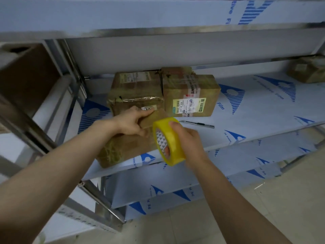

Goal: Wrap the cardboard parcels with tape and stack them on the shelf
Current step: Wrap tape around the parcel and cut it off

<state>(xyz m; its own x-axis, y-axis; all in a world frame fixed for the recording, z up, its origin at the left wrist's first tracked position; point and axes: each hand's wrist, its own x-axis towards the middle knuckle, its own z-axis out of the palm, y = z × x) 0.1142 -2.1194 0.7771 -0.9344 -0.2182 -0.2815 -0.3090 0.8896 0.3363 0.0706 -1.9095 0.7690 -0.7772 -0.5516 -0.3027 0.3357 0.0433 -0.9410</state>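
A cardboard parcel [126,143] lies at the front edge of the middle shelf [255,120]. My left hand [131,121] rests on its top, thumb and fingers curved over the upper edge. Just right of the parcel, my right hand [189,140] grips a yellow tape roll [169,140], with fingers inside its core. Behind stand two taped parcels: a larger one [136,90] at the left and a labelled one [191,95] at the right. A third box [175,69] shows partly behind them.
A utility knife [199,124] lies on the shelf right of the tape. Another parcel [307,69] sits at the far right of the shelf. A brown box [26,76] stands at the left. Steel uprights [73,67] frame the rack, and lower shelves [175,189] lie beneath.
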